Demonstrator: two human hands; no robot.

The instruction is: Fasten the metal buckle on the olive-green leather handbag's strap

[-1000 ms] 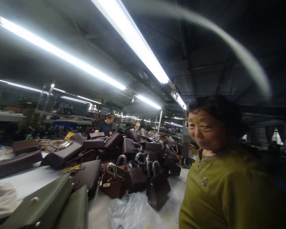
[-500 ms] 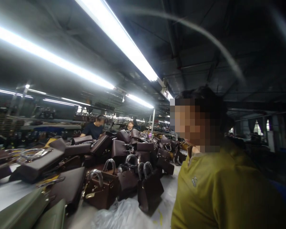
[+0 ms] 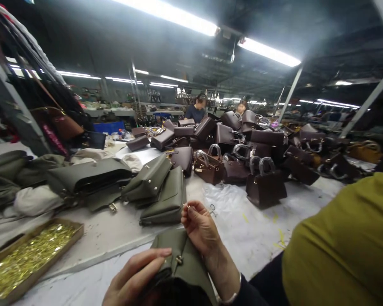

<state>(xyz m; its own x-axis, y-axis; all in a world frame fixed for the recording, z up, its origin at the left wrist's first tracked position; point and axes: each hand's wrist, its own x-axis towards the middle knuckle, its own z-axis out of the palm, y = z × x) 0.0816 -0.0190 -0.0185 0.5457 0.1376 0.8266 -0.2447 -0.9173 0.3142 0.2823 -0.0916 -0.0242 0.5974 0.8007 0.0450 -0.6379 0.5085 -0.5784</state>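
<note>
An olive-green bag with a small metal fitting on its surface lies at the bottom centre. My left hand is closed on the bag's left edge, fingers along its top. Just above the bag, my right hand pinches a tiny shiny piece between thumb and fingertips; its exact shape is too small to tell. Behind my hands, two more olive bags rest against each other on the table.
At the lower left a cardboard tray holds many gold-coloured metal pieces. Brown handbags are heaped across the back. Clear plastic lies right of centre. A person in a yellow-green top is close on the right; two people stand farther back.
The view has swung left and down. Both my hands, the olive bag under them and the tray of gold pieces have come into view; the nearby person now shows only at the right edge.
</note>
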